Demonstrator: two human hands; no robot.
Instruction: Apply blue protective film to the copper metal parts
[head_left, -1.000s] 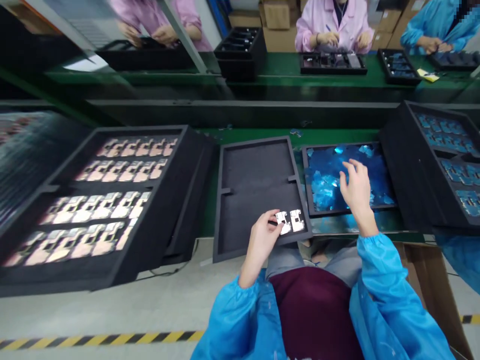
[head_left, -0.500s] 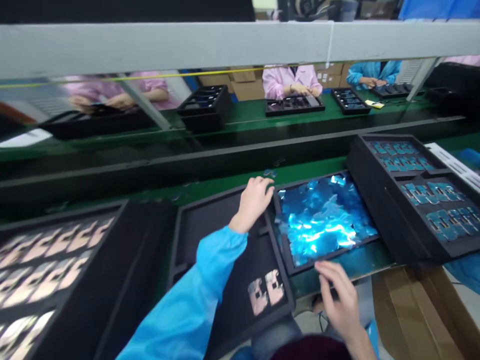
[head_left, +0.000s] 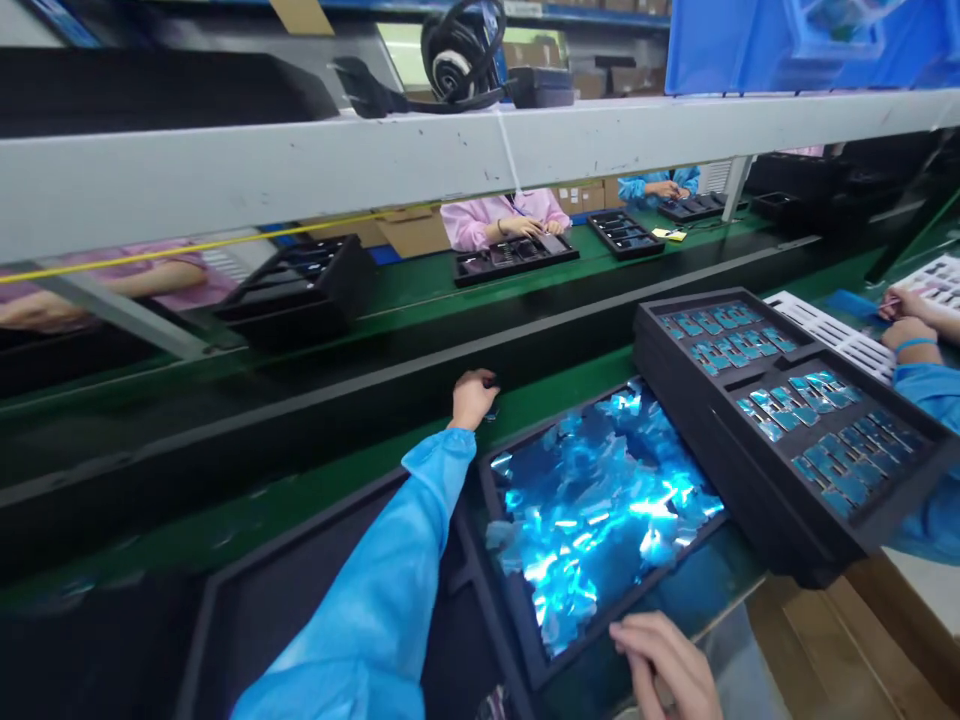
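Crinkled, glossy blue film [head_left: 600,515] is heaped in a shallow black tray [head_left: 523,605]. Beyond its far-left corner, a small dark piece [head_left: 490,381] is touched by the left hand [head_left: 472,402]; near the tray's front edge, the right hand [head_left: 669,668] is held curled. Whether either is clamped cannot be told.

Harsh glare off blue film [head_left: 600,505]

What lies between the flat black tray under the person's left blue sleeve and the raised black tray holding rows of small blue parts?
In the head view, a third, black-rimmed tray covered with shiny blue film pieces lies between them.
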